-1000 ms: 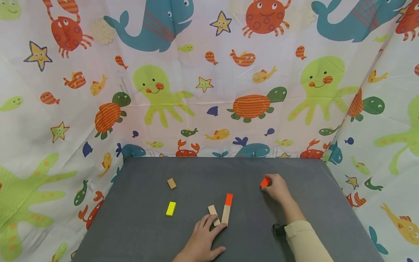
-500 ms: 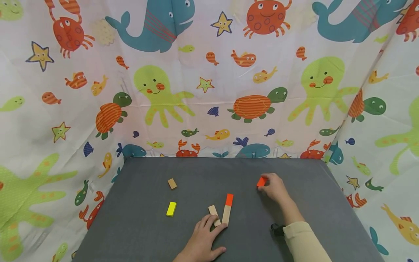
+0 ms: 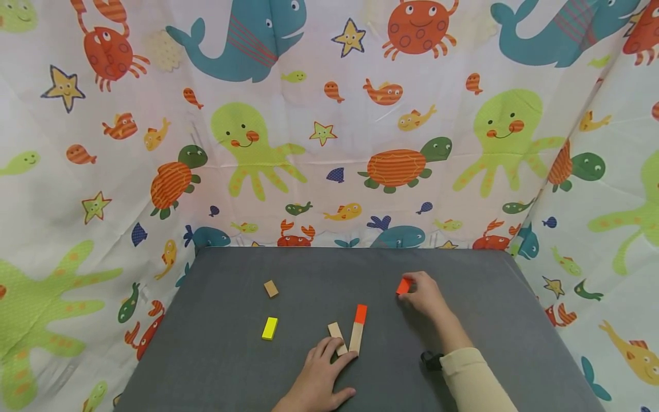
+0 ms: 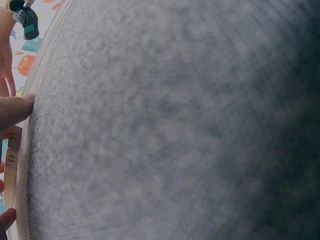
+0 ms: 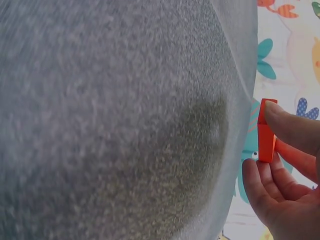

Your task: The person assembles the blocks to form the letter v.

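Note:
My right hand [image 3: 424, 294] pinches a small red block [image 3: 404, 286] over the right half of the table. In the right wrist view the thumb presses one end of that red block [image 5: 266, 135], and fingertips support the other. My left hand [image 3: 319, 375] rests at the table's front middle, fingers spread. Its fingertips touch a plain wooden block [image 3: 335, 332] and the near end of a second plain block [image 3: 356, 337]. These two blocks lean towards each other at their near ends. Another red block [image 3: 361, 313] continues the second one at its far end. The left wrist view shows numbers on a wooden block [image 4: 11, 160].
To the left lie a yellow block [image 3: 269, 329] and, farther back, a small tan block [image 3: 270, 289]. The grey cloth-covered table [image 3: 221, 366] ends at the back against a sea-animal curtain [image 3: 329, 166]. A black wrist device [image 3: 431, 360] sits by the right sleeve.
My right hand has moved a little to the left, carrying the red block with it. The left hand and the blocks lying on the table stay where they were.

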Action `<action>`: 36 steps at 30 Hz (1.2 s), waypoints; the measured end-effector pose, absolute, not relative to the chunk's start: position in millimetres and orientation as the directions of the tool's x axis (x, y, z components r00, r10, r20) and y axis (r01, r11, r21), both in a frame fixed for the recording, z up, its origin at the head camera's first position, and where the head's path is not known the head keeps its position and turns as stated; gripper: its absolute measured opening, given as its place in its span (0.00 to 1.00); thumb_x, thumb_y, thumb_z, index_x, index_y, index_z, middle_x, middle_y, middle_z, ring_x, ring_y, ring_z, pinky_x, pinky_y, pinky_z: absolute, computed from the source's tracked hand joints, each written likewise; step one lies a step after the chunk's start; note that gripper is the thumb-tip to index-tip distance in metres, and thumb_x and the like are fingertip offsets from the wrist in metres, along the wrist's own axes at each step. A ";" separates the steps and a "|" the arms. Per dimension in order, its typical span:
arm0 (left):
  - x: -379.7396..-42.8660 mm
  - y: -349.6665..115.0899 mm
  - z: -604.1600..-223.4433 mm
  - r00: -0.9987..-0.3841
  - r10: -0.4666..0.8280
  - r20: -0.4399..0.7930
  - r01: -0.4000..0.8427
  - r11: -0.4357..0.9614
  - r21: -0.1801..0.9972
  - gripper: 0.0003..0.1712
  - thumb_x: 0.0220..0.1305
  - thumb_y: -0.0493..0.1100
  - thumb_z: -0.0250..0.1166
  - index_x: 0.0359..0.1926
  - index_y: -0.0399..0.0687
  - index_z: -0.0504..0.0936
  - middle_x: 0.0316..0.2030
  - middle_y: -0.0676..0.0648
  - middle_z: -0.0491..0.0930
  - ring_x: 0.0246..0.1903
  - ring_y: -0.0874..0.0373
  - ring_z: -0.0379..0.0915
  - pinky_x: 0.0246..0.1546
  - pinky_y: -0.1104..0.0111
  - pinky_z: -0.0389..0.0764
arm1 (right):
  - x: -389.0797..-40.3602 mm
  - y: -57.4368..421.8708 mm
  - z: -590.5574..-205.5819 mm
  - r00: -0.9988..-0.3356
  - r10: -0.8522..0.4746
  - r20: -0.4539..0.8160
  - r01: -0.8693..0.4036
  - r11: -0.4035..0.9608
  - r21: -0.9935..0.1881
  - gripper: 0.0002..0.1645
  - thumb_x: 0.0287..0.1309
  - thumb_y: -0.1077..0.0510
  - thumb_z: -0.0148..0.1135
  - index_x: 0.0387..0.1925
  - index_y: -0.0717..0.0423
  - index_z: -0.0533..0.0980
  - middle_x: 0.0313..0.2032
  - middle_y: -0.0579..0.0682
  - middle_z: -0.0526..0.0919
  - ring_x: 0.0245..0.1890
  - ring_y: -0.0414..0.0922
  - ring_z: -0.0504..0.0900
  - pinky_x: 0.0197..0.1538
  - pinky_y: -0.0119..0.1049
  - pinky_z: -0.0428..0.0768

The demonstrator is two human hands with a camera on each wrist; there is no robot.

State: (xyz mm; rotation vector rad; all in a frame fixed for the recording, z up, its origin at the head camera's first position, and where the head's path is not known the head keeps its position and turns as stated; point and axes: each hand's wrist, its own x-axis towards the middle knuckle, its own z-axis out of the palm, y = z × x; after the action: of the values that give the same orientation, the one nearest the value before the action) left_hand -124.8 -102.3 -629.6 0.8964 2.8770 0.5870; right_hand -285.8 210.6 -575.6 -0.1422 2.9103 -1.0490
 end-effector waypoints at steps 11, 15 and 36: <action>-125.2 -102.2 -630.3 -0.832 0.553 0.030 0.523 0.766 0.373 0.39 0.63 0.73 0.61 0.73 0.78 0.64 0.69 0.51 0.61 0.68 0.48 0.57 0.61 0.42 0.70 | -284.9 199.7 -575.9 -0.994 -0.112 0.011 -0.093 0.758 -0.645 0.34 0.48 0.63 0.79 0.59 0.66 0.78 0.57 0.66 0.77 0.56 0.61 0.77 0.60 0.59 0.75; -125.1 -101.7 -630.6 -0.833 0.553 0.013 0.517 0.771 0.371 0.39 0.62 0.73 0.61 0.73 0.78 0.63 0.69 0.52 0.60 0.69 0.48 0.57 0.62 0.41 0.69 | -285.4 196.6 -576.2 -0.993 -0.118 0.015 -0.100 0.759 -0.643 0.35 0.47 0.64 0.79 0.58 0.65 0.79 0.56 0.65 0.78 0.56 0.61 0.77 0.60 0.58 0.76; -124.3 -100.7 -631.8 -0.840 0.543 0.004 0.505 0.778 0.374 0.39 0.62 0.73 0.62 0.72 0.80 0.63 0.69 0.53 0.60 0.68 0.49 0.56 0.61 0.41 0.70 | -284.8 182.5 -573.6 -0.989 -0.148 -0.002 -0.112 0.757 -0.643 0.34 0.48 0.62 0.79 0.58 0.63 0.79 0.57 0.63 0.78 0.57 0.60 0.76 0.60 0.57 0.76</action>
State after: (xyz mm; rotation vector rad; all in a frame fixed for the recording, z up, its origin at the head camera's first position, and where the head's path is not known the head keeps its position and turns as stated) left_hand -124.3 -100.7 -631.8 0.8469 2.8634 0.5566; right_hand -284.8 182.5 -573.6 -0.2139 2.8952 -1.0545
